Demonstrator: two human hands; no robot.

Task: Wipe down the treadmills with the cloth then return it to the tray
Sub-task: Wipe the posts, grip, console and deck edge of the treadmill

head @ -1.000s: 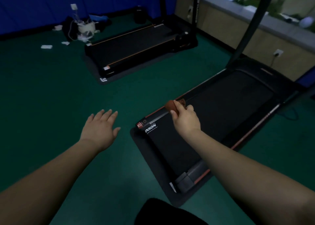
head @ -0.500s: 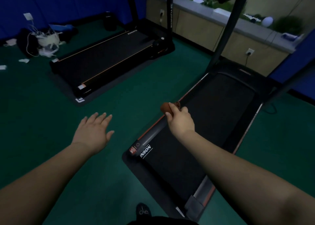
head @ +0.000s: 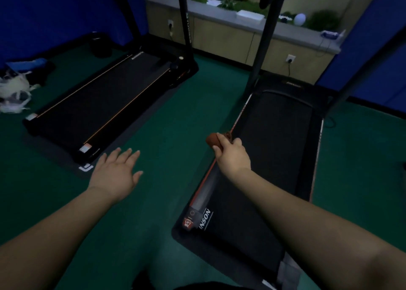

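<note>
My right hand [head: 232, 156] grips a bunched reddish-brown cloth [head: 212, 140] over the left side rail of the near black treadmill [head: 274, 157], about midway along its deck. My left hand [head: 115, 172] hovers over the green floor with fingers spread, holding nothing, between the two machines. A second black treadmill [head: 105, 105] lies further back on the left. No tray is in view.
A low cabinet [head: 230, 39] with plants and wall sockets runs along the far wall. A heap of white cables and bags [head: 13, 91] lies at the left edge. Black uprights [head: 261, 47] rise from the near treadmill. Blue panels line the walls.
My right hand has slid the cloth further up the near treadmill's left rail, away from the rear end. My view has shifted forward and to the right. My left hand stays spread.
</note>
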